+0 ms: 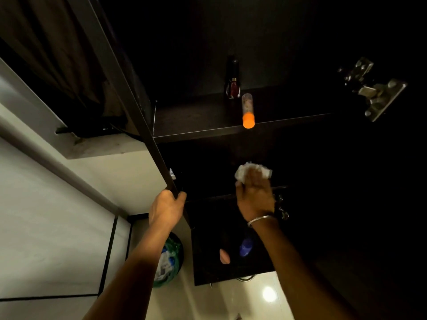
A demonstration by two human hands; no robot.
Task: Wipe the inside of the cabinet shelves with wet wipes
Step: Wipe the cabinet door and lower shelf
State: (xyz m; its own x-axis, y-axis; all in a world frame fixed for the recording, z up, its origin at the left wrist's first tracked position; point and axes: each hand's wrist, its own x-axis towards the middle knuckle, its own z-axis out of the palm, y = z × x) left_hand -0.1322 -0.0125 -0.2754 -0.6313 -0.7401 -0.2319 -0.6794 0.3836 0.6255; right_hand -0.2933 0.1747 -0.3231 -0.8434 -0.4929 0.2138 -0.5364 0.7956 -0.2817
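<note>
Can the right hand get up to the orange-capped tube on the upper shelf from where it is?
Probably yes. The right hand holds the wipe just below the orange-capped tube, which lies at the shelf's front edge with nothing in between.

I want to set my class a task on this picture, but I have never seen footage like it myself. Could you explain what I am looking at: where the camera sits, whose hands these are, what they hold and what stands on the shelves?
There is no machine here. A person wears one wide-angle camera on the head, so you look forward and down along both arms into a dark, open cabinet.

The left hand grips the edge of the cabinet's side panel. The right hand presses a crumpled white wet wipe down inside a lower shelf.

On the upper shelf stand a dark nail polish bottle and, right in front of it, a clear tube with an orange cap. A metal hinge shows at upper right. Lower down lie things too dim to name.
</note>
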